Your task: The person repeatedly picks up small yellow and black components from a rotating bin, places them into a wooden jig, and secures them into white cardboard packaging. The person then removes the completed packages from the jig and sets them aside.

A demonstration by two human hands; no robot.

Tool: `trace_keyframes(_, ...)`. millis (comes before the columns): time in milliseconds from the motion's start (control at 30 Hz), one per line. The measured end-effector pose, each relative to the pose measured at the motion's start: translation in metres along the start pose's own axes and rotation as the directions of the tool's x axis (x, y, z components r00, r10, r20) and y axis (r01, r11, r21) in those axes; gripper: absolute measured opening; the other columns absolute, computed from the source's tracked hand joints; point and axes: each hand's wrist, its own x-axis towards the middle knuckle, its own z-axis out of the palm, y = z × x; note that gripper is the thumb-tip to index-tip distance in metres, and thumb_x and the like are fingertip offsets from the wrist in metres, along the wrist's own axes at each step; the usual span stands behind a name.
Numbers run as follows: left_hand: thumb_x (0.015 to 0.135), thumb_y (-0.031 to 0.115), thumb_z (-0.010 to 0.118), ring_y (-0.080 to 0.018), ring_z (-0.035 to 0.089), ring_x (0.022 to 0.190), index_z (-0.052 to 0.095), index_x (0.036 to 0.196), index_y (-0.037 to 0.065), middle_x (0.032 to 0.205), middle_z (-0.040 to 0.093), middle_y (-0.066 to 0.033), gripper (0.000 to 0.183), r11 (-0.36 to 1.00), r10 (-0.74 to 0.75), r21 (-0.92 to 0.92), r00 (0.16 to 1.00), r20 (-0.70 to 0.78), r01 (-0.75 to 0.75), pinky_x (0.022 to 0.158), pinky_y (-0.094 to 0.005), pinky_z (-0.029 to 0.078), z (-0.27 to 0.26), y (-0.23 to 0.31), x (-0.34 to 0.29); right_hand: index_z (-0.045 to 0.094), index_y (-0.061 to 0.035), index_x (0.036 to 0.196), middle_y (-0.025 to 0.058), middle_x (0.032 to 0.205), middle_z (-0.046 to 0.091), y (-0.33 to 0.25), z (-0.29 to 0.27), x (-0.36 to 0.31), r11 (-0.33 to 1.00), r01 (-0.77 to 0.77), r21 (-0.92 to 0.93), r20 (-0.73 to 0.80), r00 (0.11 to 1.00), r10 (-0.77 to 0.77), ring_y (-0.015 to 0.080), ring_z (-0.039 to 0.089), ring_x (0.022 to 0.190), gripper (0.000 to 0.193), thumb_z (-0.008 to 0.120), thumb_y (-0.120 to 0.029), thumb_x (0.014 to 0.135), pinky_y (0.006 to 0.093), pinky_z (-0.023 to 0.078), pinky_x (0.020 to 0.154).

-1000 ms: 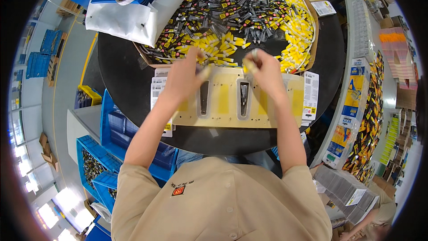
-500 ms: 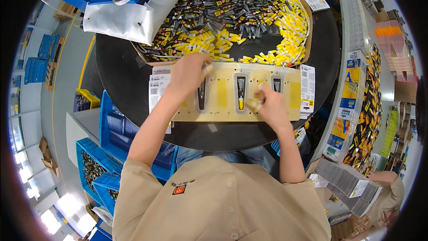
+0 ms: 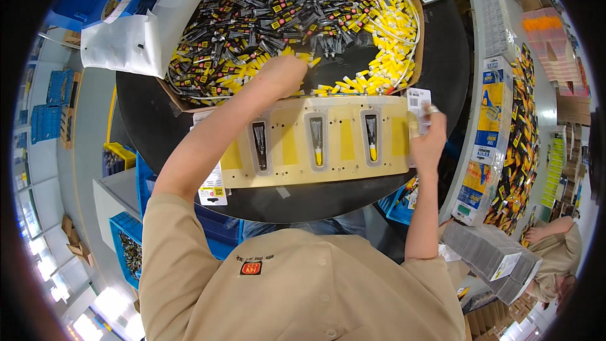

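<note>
A pale yellow jig plate (image 3: 344,142) lies on the round black table (image 3: 151,120). Its three slots each hold a black tube with a yellow cap: left (image 3: 259,142), middle (image 3: 317,139), right (image 3: 372,136). My left hand (image 3: 283,71) reaches past the plate into the heap of black tubes and yellow caps (image 3: 278,6) in a cardboard tray; its fingers are buried in the pieces. My right hand (image 3: 429,137) is at the plate's right end, pinching a white printed card (image 3: 417,102).
A white bag (image 3: 123,44) lies at the tray's left corner. White cards (image 3: 213,192) sit by the plate's left end. Blue bins (image 3: 129,246) stand below the table. Racks of packaged goods (image 3: 505,151) line the right side. Another person (image 3: 555,259) is at the lower right.
My left hand has gone from the plate's top edge up into the heap. My right hand has moved from the third slot, which now holds a tube, to the card at the plate's right end.
</note>
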Motion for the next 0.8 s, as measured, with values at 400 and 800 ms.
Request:
trace_keyframes(400, 0.076, 0.001, 0.065, -0.0283, 0.065, 0.08, 0.068, 0.105, 0.014, 0.103, 0.063, -0.0053, 0.032, 0.927, 0.14, -0.273, 0.914, -0.382, -0.256, 0.066, -0.0394, 0.053, 0.034, -0.007, -0.178, 0.06, -0.01, 0.129, 0.0133, 0.124, 0.062, 0.056, 0.04, -0.01, 0.993, 0.034, -0.113, -0.339, 0.938, -0.07, 0.0327, 0.048, 0.126, 0.041, 0.063, -0.013, 0.089, 0.0475, 0.036, 0.103)
trace_keyframes(800, 0.08, 0.02, 0.075, -0.0359, 0.066, 0.082, 0.055, 0.126, -0.002, 0.132, 0.047, -0.0213, 0.055, 0.811, -0.533, -0.5, 0.737, -0.417, 0.303, 0.073, -0.0403, 0.055, 0.08, -0.052, -0.251, 0.061, 0.0027, 0.105, 0.0259, 0.087, 0.061, -0.093, -0.017, -0.066, 0.952, 0.154, 0.265, -0.26, 0.962, -0.084, 0.0403, 0.061, 0.083, 0.022, 0.06, -0.005, 0.085, 0.045, 0.046, 0.072)
